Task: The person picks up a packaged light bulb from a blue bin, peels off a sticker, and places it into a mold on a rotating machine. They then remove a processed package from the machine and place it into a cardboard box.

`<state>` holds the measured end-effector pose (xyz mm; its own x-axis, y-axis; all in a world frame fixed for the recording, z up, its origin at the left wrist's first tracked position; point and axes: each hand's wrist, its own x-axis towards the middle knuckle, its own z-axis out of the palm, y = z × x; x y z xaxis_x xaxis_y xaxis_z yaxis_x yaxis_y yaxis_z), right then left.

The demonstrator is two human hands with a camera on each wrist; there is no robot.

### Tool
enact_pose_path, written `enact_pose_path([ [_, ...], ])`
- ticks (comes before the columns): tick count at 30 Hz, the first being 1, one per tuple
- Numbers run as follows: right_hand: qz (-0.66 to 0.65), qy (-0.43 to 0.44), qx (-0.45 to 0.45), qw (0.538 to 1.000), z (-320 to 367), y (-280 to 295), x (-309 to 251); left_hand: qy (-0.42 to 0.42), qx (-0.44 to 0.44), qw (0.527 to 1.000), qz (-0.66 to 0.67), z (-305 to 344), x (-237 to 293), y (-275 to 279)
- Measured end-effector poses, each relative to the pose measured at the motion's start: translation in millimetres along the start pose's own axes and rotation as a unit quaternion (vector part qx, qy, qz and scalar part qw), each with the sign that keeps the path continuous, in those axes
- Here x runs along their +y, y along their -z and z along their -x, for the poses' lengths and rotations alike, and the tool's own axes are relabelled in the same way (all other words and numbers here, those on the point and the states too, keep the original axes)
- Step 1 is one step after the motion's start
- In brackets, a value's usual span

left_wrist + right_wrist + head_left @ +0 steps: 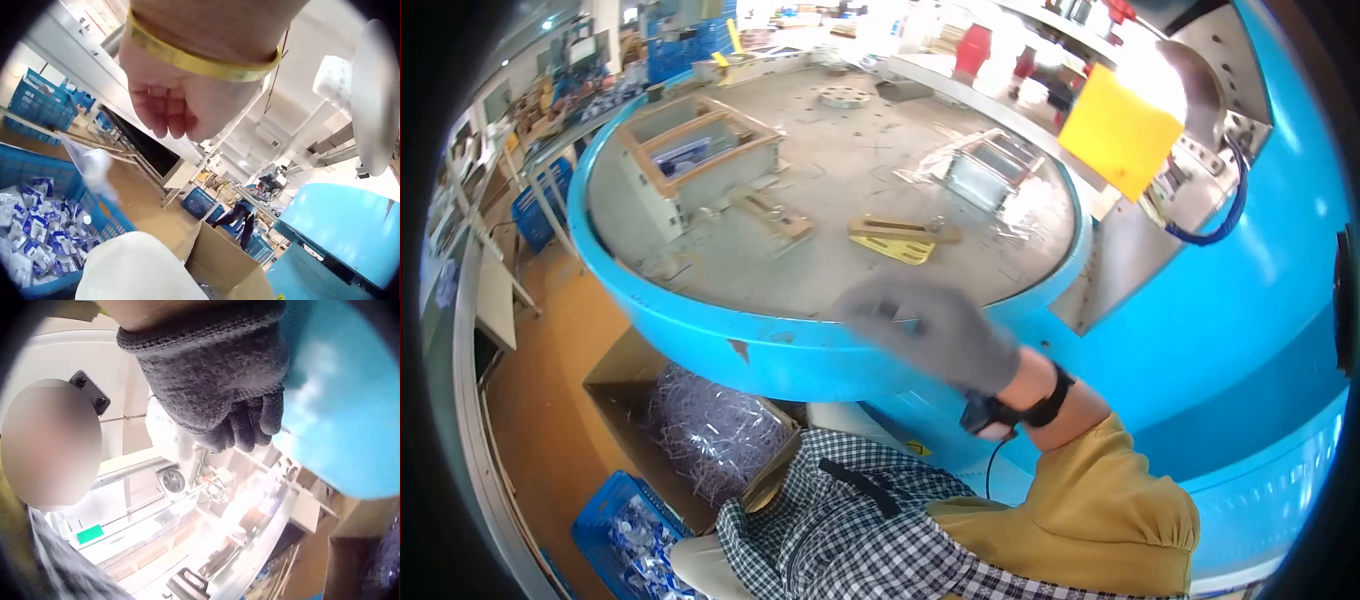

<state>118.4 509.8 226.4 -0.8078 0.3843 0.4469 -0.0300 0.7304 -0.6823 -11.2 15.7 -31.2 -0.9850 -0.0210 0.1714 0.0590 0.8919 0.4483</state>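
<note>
Right hand (pixel 930 335) in a grey glove, motion-blurred, over the near rim of the round blue bench (pixel 730 340); fingers (pixel 250 428) loosely curled, nothing seen between them. Yellow plate (pixel 897 249) just ahead of the fingertips, flat on the grey bench top, set in from the rim, touching a tan strip (pixel 905 229) on its far side. Looks thin, wedge-shaped and bright yellow, with edges low to the surface, so probably hard to get under. Best approach, as a judgement: reach past the rim with fingers spread wider, come down on the near edge, then pinch at a corner or slide it toward the rim instead of clawing from above; stay off the tan strip to avoid dragging both. Clear-wrapped metal frame (pixel 990 170) farther ahead and right of the fingers, not in the way. Left hand (pixel 178 94) bare, gold bangle at the wrist, hanging low, fingers loosely curled, nothing visible in them; blue crate (pixel 37 169) of small packets below them.
</note>
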Motion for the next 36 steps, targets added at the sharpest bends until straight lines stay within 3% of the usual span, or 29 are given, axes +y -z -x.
enact_pose_path([
  [1,0.026,-0.072,0.026,0.997,-5.3,23.1,-8.7,0.013,-0.033,0.998,0.048,-1.9,2.7,-17.3],
  [2,0.005,-0.076,0.061,0.995,-10.7,40.4,2.6,0.028,-0.067,0.993,0.093,-2.9,3.7,-32.7],
  [3,-0.017,-0.081,0.096,0.992,-15.5,57.4,17.6,0.012,-0.086,0.996,0.029,1.3,44.1,-25.7],
  [4,0.008,-0.123,0.118,0.985,-19.9,75.5,29.9,0.013,-0.111,0.978,0.179,3.6,43.3,-47.8],
  [6,0.011,-0.150,0.137,0.979,-21.4,111.7,65.0,-0.029,-0.198,0.961,0.191,-1.5,37.6,-85.6],
  [7,-0.020,-0.184,0.176,0.967,-22.5,131.3,85.1,-0.101,-0.178,0.967,0.150,1.0,65.4,-77.2],
  [8,-0.136,-0.197,0.235,0.942,-25.8,153.6,108.8,-0.174,-0.155,0.966,0.112,3.6,97.6,-69.8],
  [9,-0.215,-0.176,0.320,0.906,-28.0,177.6,136.9,-0.174,-0.175,0.964,0.096,4.3,104.6,-74.5],
  [10,-0.265,-0.184,0.341,0.883,-27.2,215.2,170.7,-0.180,-0.183,0.962,0.095,5.0,102.4,-81.5],
  [11,-0.235,-0.187,0.349,0.888,-28.9,234.3,178.2,-0.171,-0.218,0.958,0.077,5.8,93.3,-90.0],
  [12,-0.350,-0.210,0.455,0.792,-33.7,259.8,201.2,-0.161,-0.251,0.953,0.060,6.9,91.7,-97.1],
  [13,-0.340,-0.216,0.477,0.781,-36.6,275.2,208.7,-0.068,-0.331,0.939,0.066,4.5,97.7,-91.2],
  [14,-0.330,-0.222,0.498,0.770,-40.2,289.4,217.0,-0.071,-0.334,0.938,0.065,3.0,101.8,-97.3],
  [15,-0.327,-0.224,0.501,0.769,-41.2,312.2,245.6,-0.086,-0.332,0.938,0.057,3.0,107.0,-98.4],
  [17,-0.145,-0.090,0.380,0.909,-34.7,356.3,318.4,-0.112,-0.324,0.938,0.044,6.2,118.1,-102.8],
  [18,-0.144,-0.092,0.379,0.909,-35.5,351.3,304.6,-0.124,-0.321,0.938,0.037,7.3,122.9,-104.0],
  [19,0.288,-0.084,0.317,0.900,-38.2,334.9,270.9,-0.137,-0.317,0.938,0.030,8.5,127.0,-105.3],
  [20,0.664,-0.062,0.194,0.719,-39.3,324.1,254.3,-0.151,-0.313,0.937,0.021,8.1,130.1,-105.7],
  [21,0.664,-0.065,0.193,0.719,-42.3,327.1,262.8,-0.166,-0.309,0.937,0.013,7.2,132.8,-106.2],
  [23,0.523,-0.058,0.243,0.815,-50.3,339.1,280.0,-0.197,-0.297,0.934,-0.003,4.9,140.7,-104.6],
  [30,0.580,-0.097,0.192,0.786,-52.9,336.5,286.6,-0.298,-0.246,0.921,-0.051,-2.7,147.9,-93.1],
  [34,0.620,-0.085,0.176,0.760,-49.9,319.9,256.0,-0.344,-0.212,0.912,-0.076,-4.1,144.8,-85.5],
  [36,0.641,0.015,0.231,0.731,-51.6,320.5,257.1,-0.365,-0.194,0.906,-0.087,-4.1,143.6,-81.9],
])
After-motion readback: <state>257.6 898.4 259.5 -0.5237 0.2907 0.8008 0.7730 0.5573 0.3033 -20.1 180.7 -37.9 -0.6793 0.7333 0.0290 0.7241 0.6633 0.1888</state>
